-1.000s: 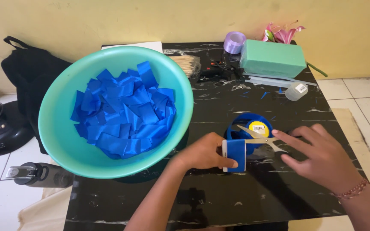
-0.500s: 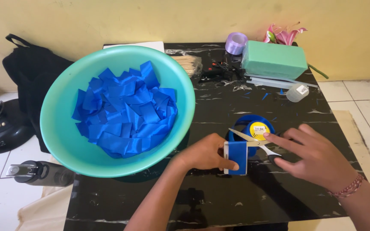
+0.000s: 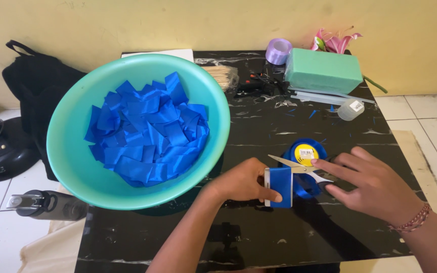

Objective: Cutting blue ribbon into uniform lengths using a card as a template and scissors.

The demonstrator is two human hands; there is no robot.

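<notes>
1. Black marbled table is bearing a teal basin of blue ribbon pieces.
2. My left hand is pinching a blue ribbon strip around a white card.
3. My right hand is gripping open scissors beside the ribbon spool.

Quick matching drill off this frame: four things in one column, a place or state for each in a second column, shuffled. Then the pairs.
Things:
1. teal bowl
2. scissors
3. green foam block
4. lilac ribbon roll

Places or states:
A. at the far edge of the table, left of the foam block
B. full of cut blue ribbon pieces
C. blades open, in the right hand
D. at the table's far right corner, in front of a pink flower

Pairs: 1-B, 2-C, 3-D, 4-A
</notes>
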